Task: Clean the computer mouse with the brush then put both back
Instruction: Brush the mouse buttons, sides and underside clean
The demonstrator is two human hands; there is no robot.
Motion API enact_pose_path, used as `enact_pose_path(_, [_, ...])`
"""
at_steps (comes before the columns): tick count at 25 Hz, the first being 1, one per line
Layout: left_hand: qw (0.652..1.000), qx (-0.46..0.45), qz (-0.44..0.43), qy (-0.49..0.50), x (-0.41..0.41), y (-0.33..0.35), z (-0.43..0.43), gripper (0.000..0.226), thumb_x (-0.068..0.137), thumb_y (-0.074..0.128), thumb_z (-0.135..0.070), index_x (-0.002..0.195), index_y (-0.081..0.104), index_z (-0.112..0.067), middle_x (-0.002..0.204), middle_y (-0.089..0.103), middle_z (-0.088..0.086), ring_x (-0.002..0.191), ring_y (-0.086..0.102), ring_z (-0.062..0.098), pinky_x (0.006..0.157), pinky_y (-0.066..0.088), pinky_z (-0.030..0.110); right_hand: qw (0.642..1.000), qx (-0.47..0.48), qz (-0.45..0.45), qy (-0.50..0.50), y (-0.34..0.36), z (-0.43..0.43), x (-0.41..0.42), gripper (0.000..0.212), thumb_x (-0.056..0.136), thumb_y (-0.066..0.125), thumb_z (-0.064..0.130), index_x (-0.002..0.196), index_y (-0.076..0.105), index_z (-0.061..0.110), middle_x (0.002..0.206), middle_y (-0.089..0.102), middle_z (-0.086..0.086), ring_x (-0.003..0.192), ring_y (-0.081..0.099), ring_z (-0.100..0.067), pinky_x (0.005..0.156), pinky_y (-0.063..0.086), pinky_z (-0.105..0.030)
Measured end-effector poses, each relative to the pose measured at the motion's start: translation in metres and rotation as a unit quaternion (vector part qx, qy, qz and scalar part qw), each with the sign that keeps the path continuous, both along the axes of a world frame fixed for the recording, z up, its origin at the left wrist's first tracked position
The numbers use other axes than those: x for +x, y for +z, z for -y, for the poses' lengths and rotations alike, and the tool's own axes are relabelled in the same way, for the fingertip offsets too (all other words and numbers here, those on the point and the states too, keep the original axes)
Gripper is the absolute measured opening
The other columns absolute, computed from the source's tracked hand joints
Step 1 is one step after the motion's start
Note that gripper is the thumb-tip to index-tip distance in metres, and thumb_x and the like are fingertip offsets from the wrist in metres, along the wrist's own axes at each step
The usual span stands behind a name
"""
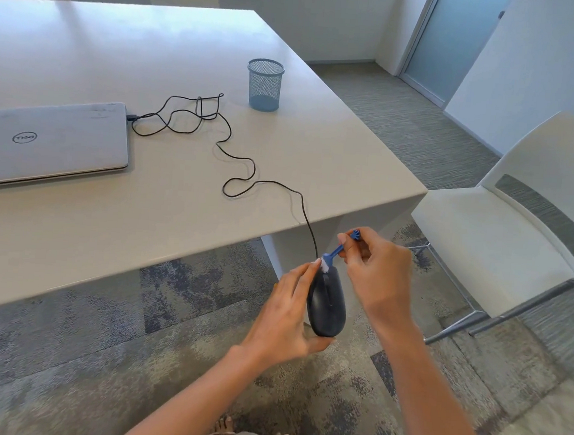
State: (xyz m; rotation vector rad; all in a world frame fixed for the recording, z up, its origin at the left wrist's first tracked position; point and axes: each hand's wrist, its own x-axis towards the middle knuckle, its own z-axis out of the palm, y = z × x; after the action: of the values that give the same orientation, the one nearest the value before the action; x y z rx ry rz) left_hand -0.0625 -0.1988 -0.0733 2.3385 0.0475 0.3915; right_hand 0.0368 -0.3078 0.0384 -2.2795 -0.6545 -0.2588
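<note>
A black wired computer mouse hangs in the air off the table's front right corner, gripped from the left and below by my left hand. My right hand pinches a small blue brush by its handle. The brush's white bristles touch the front tip of the mouse. The mouse's black cable runs up over the table edge in loops to a closed grey laptop at the left.
A blue mesh pen cup stands on the white table toward the back right. A white chair is to the right of the table. Patterned carpet lies below my hands.
</note>
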Motion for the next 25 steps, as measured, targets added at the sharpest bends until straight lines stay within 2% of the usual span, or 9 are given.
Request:
enact_pose_path(3, [1.0,-0.009,0.005,0.004,0.0,0.002,-0.001,0.122,0.068,0.085,-0.048,0.157,0.007,-0.018,0.152,0.026,-0.005,0.137,0.02,0.0,0.111,0.016,0.008,1.0,0.019,-0.001,0.009,-0.003,-0.002,0.0,0.019,0.094,0.065,0.027,0.089,0.072,0.011,0.066,0.072,0.0,0.058,0.067,-0.018,0.056,0.056,-0.041])
enact_pose_path(8, [0.999,-0.023,-0.004,0.022,0.003,0.003,-0.008,0.122,0.065,0.087,-0.046,0.156,0.011,-0.016,0.15,0.03,0.001,0.138,0.03,0.015,0.113,0.033,0.03,0.999,0.028,-0.002,0.039,-0.008,0.008,-0.01,0.015,0.094,0.066,0.024,0.089,0.072,0.012,0.066,0.072,0.002,0.059,0.068,-0.015,0.053,0.055,-0.037])
enact_pose_path(10, [0.999,-0.027,-0.011,0.029,0.004,0.004,-0.009,0.123,0.065,0.086,-0.047,0.156,0.01,-0.017,0.15,0.029,0.001,0.138,0.03,0.016,0.113,0.035,0.035,0.999,0.029,0.002,0.045,-0.009,0.014,-0.015,0.014,0.094,0.066,0.022,0.089,0.072,0.011,0.064,0.071,0.003,0.056,0.067,-0.012,0.05,0.053,-0.033])
enact_pose_path(12, [0.999,-0.035,-0.016,0.036,0.004,0.005,-0.009,0.122,0.064,0.086,-0.047,0.157,0.011,-0.018,0.149,0.029,0.0,0.139,0.03,0.016,0.113,0.035,0.037,0.998,0.036,0.008,0.052,-0.01,0.021,-0.021,0.012,0.093,0.068,0.02,0.087,0.072,0.011,0.063,0.07,0.003,0.055,0.067,-0.012,0.048,0.052,-0.034])
enact_pose_path(15, [0.998,-0.044,-0.024,0.042,0.005,0.006,-0.008,0.121,0.064,0.087,-0.045,0.156,0.012,-0.019,0.15,0.029,-0.002,0.139,0.029,0.014,0.113,0.035,0.038,0.998,0.014,0.001,0.062,-0.012,0.033,-0.027,0.01,0.092,0.069,0.021,0.086,0.072,0.013,0.062,0.07,0.003,0.053,0.066,-0.012,0.047,0.052,-0.036])
enact_pose_path(19, [0.998,-0.037,-0.018,0.051,0.003,0.004,-0.006,0.12,0.064,0.086,-0.05,0.156,0.015,-0.018,0.149,0.03,-0.002,0.138,0.032,0.016,0.111,0.039,0.041,0.995,-0.075,-0.008,0.065,-0.01,0.045,-0.023,0.018,0.091,0.07,0.023,0.076,0.069,0.013,0.053,0.063,0.004,0.046,0.058,-0.014,0.044,0.048,-0.034])
enact_pose_path(22, [0.998,-0.03,-0.021,0.055,0.003,0.005,-0.007,0.121,0.064,0.085,-0.052,0.156,0.014,-0.019,0.149,0.028,-0.001,0.138,0.031,0.015,0.112,0.038,0.038,0.998,-0.028,-0.031,0.054,-0.006,0.05,-0.019,0.016,0.09,0.07,0.024,0.079,0.071,0.012,0.061,0.07,0.0,0.055,0.068,-0.018,0.052,0.056,-0.041])
enact_pose_path(25, [0.998,-0.027,-0.024,0.05,0.002,0.007,-0.007,0.122,0.064,0.087,-0.049,0.156,0.013,-0.02,0.149,0.027,-0.002,0.138,0.03,0.014,0.111,0.037,0.034,0.992,0.023,-0.097,0.079,-0.007,0.046,-0.02,0.016,0.089,0.07,0.028,0.081,0.072,0.014,0.066,0.074,-0.001,0.063,0.074,-0.019,0.057,0.06,-0.048])
